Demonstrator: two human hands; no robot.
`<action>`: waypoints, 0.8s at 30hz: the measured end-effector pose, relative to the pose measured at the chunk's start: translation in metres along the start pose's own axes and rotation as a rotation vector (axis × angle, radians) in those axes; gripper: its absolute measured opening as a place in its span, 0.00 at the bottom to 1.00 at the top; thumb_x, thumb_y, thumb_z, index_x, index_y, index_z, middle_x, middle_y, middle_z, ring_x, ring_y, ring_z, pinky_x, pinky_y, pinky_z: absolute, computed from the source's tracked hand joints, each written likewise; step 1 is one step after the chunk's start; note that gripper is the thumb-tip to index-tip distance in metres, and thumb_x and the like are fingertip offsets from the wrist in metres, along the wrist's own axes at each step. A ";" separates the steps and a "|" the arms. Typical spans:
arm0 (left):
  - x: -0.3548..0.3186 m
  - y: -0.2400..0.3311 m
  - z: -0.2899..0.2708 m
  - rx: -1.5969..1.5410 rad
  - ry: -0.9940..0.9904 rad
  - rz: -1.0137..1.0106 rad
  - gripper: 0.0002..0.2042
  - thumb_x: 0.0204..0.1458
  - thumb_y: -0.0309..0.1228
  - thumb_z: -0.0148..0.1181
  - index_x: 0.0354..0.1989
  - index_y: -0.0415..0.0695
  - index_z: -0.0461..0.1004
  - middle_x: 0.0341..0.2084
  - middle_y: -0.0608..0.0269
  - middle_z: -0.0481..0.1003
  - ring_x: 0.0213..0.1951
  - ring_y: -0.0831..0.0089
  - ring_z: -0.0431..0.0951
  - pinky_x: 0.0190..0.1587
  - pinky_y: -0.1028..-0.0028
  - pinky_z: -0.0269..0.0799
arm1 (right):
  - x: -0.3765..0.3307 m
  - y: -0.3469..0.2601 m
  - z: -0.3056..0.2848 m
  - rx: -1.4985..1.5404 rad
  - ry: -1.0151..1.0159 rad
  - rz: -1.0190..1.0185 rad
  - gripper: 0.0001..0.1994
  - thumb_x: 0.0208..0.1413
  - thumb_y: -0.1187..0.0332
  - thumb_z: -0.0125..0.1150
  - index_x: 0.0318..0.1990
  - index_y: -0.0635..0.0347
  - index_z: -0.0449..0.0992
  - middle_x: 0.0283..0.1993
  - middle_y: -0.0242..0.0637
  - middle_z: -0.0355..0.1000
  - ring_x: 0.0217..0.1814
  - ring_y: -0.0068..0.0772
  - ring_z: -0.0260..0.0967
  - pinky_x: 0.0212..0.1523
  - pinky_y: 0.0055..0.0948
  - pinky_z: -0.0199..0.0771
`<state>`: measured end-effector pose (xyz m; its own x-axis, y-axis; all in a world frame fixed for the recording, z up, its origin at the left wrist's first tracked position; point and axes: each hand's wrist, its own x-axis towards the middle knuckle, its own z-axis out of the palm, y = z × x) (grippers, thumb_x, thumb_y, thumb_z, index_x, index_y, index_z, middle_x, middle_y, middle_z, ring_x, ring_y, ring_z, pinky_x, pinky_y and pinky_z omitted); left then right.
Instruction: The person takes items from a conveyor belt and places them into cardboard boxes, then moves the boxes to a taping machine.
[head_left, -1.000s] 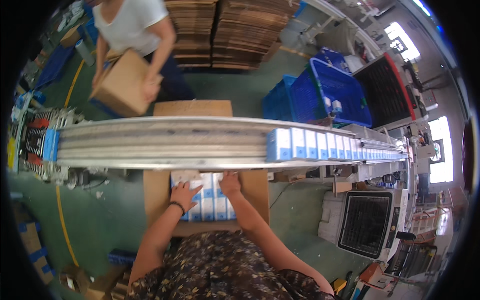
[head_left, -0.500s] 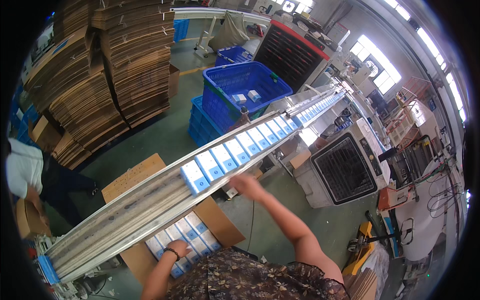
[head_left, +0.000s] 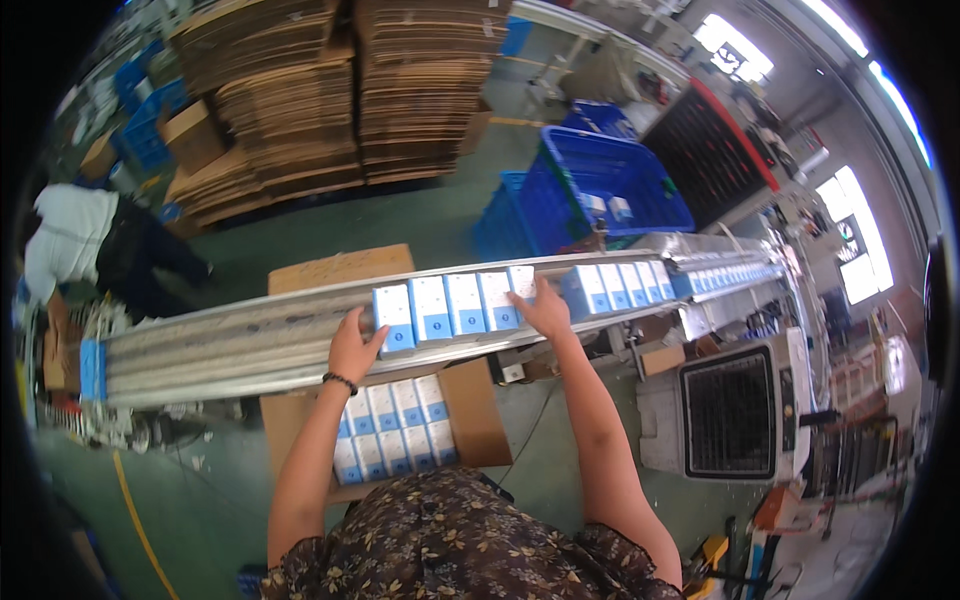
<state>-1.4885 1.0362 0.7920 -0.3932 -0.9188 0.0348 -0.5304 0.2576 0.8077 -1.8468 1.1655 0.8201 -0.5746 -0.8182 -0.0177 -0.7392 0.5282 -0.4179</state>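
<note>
A row of several blue-and-white small boxes stands on the grey conveyor. My left hand presses against the left end of that row and my right hand presses against its right end, so the row is squeezed between both hands. Below the conveyor, in front of me, an open cardboard carton holds more of the same boxes packed in rows. Further boxes line up along the conveyor to the right.
A blue plastic crate stands beyond the conveyor, with stacks of flat cardboard behind it. A person in a white top bends at the far left. A grey machine with a dark panel sits to my right.
The view has swung back toward the conveyor. My left hand rose from the carton to the belt, and both hands now clamp a row of boxes.
</note>
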 end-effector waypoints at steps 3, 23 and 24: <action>-0.003 -0.007 -0.027 0.123 0.069 -0.151 0.38 0.42 0.54 0.70 0.51 0.35 0.65 0.37 0.44 0.78 0.40 0.49 0.79 0.43 0.62 0.74 | -0.027 -0.064 0.047 0.127 0.015 -0.102 0.47 0.47 0.37 0.61 0.63 0.68 0.58 0.53 0.57 0.71 0.56 0.56 0.70 0.54 0.45 0.69; -0.231 -0.023 -0.156 0.175 -0.542 -0.191 0.33 0.57 0.48 0.55 0.62 0.34 0.58 0.48 0.37 0.70 0.49 0.43 0.72 0.50 0.56 0.69 | -0.287 -0.049 0.040 -0.067 -0.566 -0.108 0.29 0.56 0.47 0.58 0.59 0.57 0.67 0.30 0.47 0.76 0.37 0.52 0.76 0.36 0.42 0.73; -0.250 -0.087 -0.115 0.133 -0.690 -0.218 0.32 0.58 0.49 0.53 0.61 0.34 0.59 0.47 0.36 0.71 0.49 0.44 0.73 0.50 0.56 0.70 | -0.285 -0.033 0.042 -0.079 -0.541 -0.085 0.27 0.57 0.48 0.59 0.57 0.58 0.69 0.30 0.46 0.76 0.36 0.51 0.76 0.36 0.41 0.73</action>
<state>-1.2571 1.2090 0.7808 -0.6285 -0.5675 -0.5320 -0.7198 0.1651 0.6742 -1.6437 1.3721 0.8011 -0.2650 -0.8476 -0.4597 -0.8112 0.4536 -0.3689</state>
